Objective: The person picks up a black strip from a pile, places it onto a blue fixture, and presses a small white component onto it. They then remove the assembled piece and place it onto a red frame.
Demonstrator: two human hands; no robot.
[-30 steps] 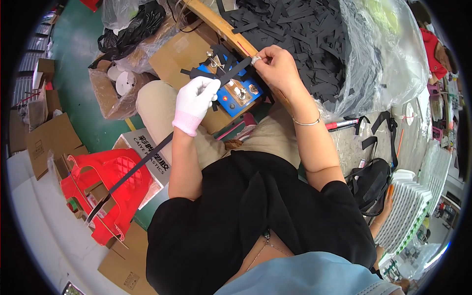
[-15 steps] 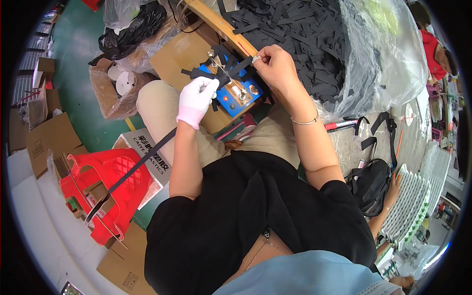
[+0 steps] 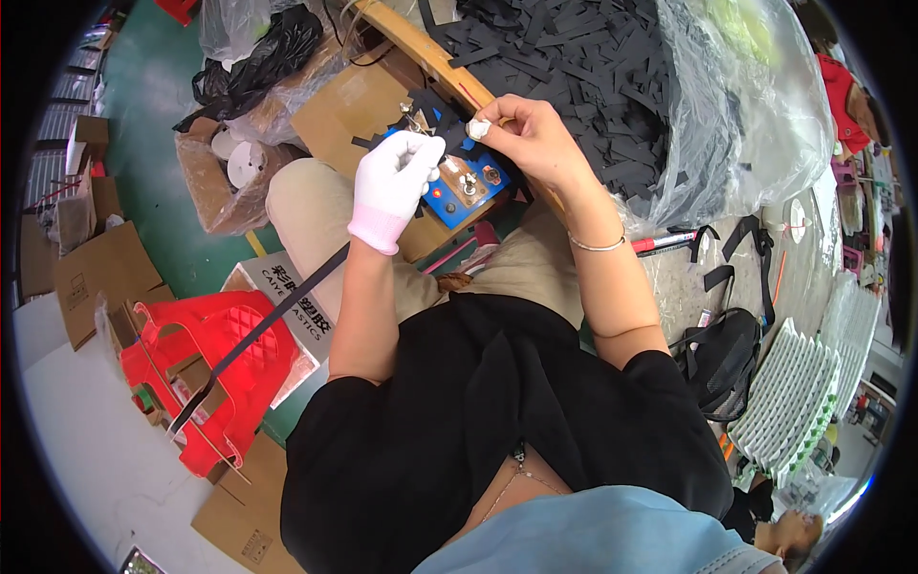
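Note:
My left hand [image 3: 395,187], in a white glove with a pink cuff, is closed near the blue machine, its fingertips pinched together. A long black strap [image 3: 277,318] runs from the red stool up behind my left wrist and into that hand; its end is hidden by the glove. My bare right hand [image 3: 531,139] is closed, thumb against fingers, above the machine's far right corner. Something small and white [image 3: 478,128] shows at its fingertips; whether it is held or wrapped on a finger, I cannot tell. The blue machine [image 3: 449,204] has metal fittings and a red light; black strips lie over its far end.
A heap of cut black strips [image 3: 574,86] lies in clear plastic beyond a wooden bar [image 3: 421,48]. The red stool [image 3: 249,335] is at the left, against a printed white carton [image 3: 287,277]. A black bag [image 3: 722,364] and white trays [image 3: 789,402] are at the right.
My right hand has drawn back slightly left and down, and the black strip by its fingers is no longer seen there. My left hand has risen and turned over the machine.

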